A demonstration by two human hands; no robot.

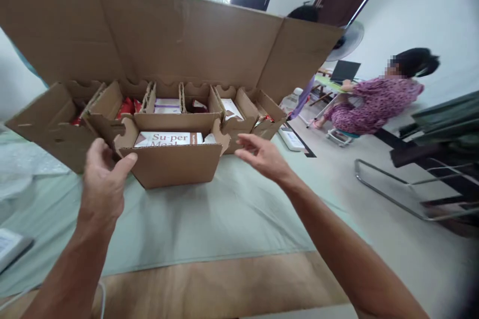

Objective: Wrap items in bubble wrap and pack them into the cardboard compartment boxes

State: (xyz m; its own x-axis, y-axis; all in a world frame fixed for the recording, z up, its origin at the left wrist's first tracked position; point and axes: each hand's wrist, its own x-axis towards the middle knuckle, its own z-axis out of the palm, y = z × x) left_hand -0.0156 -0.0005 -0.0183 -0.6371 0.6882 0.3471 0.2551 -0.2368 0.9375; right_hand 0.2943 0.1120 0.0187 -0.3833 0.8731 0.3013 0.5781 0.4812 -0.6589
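Note:
A small open cardboard box stands on the pale green cloth in front of a row of similar boxes. Inside it lies a white carton printed "Su-per Meal". My left hand is at the box's left end, thumb and fingers apart; whether it touches the cardboard I cannot tell. On the other side, my right hand hovers a little away from the right end, its fingers spread and holding nothing. Behind, the row of cardboard boxes holds red packets and white cartons.
A tall cardboard panel rises behind the row. The green cloth covers a wooden table. White devices lie at left and right. A clear bottle stands nearby. A person sits at right by a laptop.

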